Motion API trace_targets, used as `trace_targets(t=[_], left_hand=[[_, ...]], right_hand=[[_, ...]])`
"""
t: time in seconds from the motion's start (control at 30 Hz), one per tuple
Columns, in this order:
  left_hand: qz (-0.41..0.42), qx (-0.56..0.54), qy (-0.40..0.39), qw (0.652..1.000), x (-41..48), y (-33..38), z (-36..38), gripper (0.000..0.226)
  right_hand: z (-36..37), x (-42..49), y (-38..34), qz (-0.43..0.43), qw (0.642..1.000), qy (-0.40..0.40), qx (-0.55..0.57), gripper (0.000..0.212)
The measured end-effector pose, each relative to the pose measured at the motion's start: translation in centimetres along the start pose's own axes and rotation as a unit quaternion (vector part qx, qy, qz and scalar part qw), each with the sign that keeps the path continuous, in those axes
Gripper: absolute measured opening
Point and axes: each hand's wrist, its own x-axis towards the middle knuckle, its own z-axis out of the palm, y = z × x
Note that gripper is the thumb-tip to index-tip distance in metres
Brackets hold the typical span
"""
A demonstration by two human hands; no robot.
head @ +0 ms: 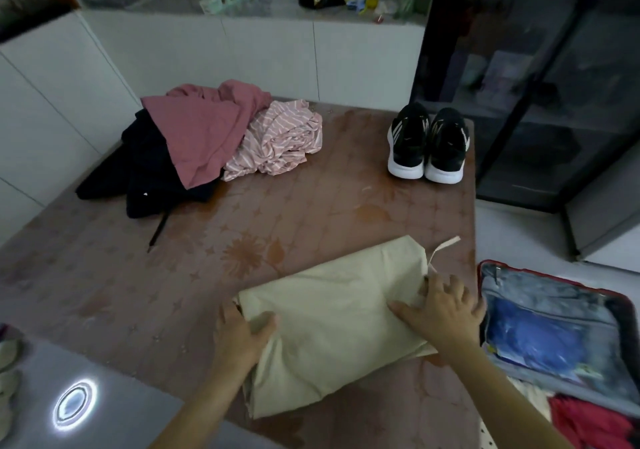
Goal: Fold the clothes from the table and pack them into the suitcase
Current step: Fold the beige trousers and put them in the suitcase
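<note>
Just past beige garment, clothes pile left, sneakers right, suitcase alongside.

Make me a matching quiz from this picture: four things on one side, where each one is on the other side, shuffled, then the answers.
1. beige garment
2. black sneakers
3. striped pink garment
4. suitcase

A. open, right of the table
B. far right corner of the table
C. near edge, left hand and right hand on it
D. crumpled, far left part of the table

Pairs: 1-C, 2-B, 3-D, 4-A
</note>
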Motion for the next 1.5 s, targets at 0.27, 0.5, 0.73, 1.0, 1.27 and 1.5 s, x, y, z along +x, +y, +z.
trace_targets(t=[0.27, 0.5, 0.73, 1.0, 1.27, 1.5], left_hand=[[0.021, -0.104, -0.067, 0.992, -3.0, 2.8, 1.7, 0.121], [0.221, -0.016, -0.065, 0.973, -4.3, 4.1, 1.5, 0.104], [0.307, 0.003, -0.126, 0.943, -2.6, 4.6, 1.9, 0.093], [0.366, 0.003, -0.18, 0.913, -6.2, 7.7, 6.1, 0.067], [0.411, 0.046, -0.206, 0.887, -15.1, 13.1, 15.9, 0.049], [0.375, 0.102, -0.258, 0.884, -26.9, 15.3, 28.5, 0.05]], right_hand=[[2.3, -3.0, -2.2, 0.039, 0.981, 0.033, 0.188, 0.073], [3.7, -5.6, -1.6, 0.007, 0.994, 0.097, 0.038, 0.049], [4.5, -8.2, 0.0, -0.034, 0.954, 0.148, 0.259, 0.089], [5.7, -9.8, 6.8, -0.047, 0.952, 0.217, 0.21, 0.056], [6.9, -11.7, 21.3, 0.029, 0.928, 0.26, 0.263, 0.046], [9.9, -14.3, 38.1, 0.056, 0.935, 0.245, 0.25, 0.046]])
